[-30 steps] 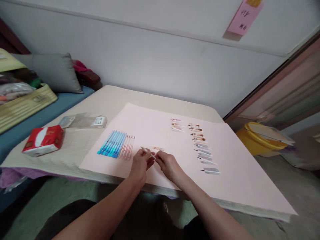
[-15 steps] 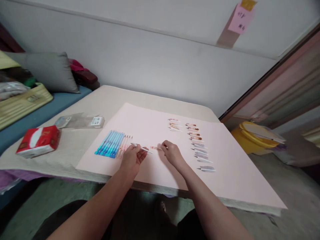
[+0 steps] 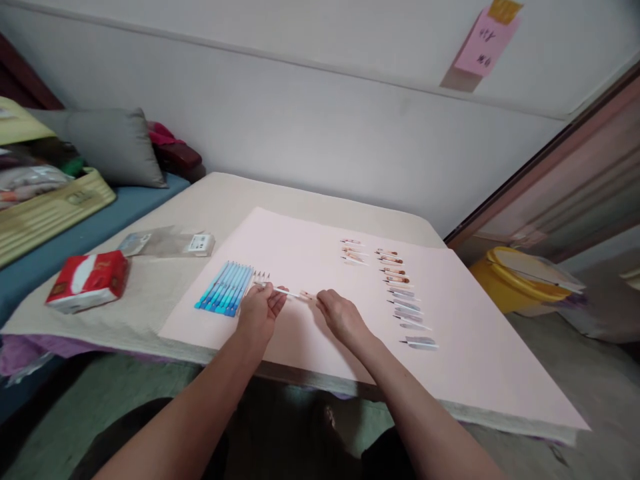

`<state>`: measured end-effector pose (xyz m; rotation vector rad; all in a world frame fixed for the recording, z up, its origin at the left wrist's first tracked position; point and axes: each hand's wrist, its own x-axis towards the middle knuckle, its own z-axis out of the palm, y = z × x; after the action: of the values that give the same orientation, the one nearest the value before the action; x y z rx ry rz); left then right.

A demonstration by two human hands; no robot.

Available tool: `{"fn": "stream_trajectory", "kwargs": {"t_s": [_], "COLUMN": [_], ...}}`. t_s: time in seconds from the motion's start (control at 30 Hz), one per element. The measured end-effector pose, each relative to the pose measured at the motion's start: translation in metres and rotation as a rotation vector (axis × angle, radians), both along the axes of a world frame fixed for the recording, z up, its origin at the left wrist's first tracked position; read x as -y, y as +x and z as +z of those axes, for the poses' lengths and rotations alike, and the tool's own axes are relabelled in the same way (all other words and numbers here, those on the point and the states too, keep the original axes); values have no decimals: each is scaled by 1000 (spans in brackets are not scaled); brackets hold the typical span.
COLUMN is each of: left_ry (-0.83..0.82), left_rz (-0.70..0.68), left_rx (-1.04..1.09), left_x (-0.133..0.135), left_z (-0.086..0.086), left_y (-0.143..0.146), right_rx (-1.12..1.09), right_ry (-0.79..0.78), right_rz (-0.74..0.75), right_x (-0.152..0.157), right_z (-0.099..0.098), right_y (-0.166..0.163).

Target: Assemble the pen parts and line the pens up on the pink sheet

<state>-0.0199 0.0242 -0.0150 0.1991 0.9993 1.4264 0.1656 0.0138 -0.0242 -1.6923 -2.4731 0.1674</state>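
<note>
Right grip point(image 3: 342, 316) pinched, palm down

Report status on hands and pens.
Left hand holding white pen refill. Right hand gripping pink pen barrel. Refill end at barrel, contact unclear. Blue pens lying beside left hand.

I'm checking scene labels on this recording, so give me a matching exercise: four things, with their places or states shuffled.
1. Red packet
2. Blue pens
3. Yellow bucket
4. Left hand

A. Beyond the table, at picture right
B. Holding a thin white stick
C. On beige tabletop, left of the pink sheet
D. Lying on the pink sheet

Pairs: 1-C, 2-D, 3-A, 4-B
</note>
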Motion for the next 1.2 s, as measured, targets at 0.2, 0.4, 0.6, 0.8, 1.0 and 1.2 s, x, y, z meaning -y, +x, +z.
{"fn": "stream_trajectory", "kwargs": {"t_s": [0.2, 0.4, 0.6, 0.8, 1.0, 1.2], "left_ry": [21, 2, 38, 20, -23, 11], "left_rz": [-21, 8, -6, -80, -139, -173], "left_rx": [-30, -56, -54, -95, -163, -173], "left_x": [0, 0, 3, 9, 14, 17], "left_z": [-3, -4, -3, -3, -5, 1], "left_y": [1, -1, 3, 10, 14, 15], "right_rx": [-49, -62, -114, -106, -95, -180], "right_ry": [42, 60, 44, 36, 24, 36], "right_rz": [58, 44, 21, 19, 0, -4], "right_x": [8, 8, 9, 16, 19, 18], "right_z": [5, 3, 5, 10, 15, 16], "right_y": [-2, -2, -3, -13, -17, -15]}}
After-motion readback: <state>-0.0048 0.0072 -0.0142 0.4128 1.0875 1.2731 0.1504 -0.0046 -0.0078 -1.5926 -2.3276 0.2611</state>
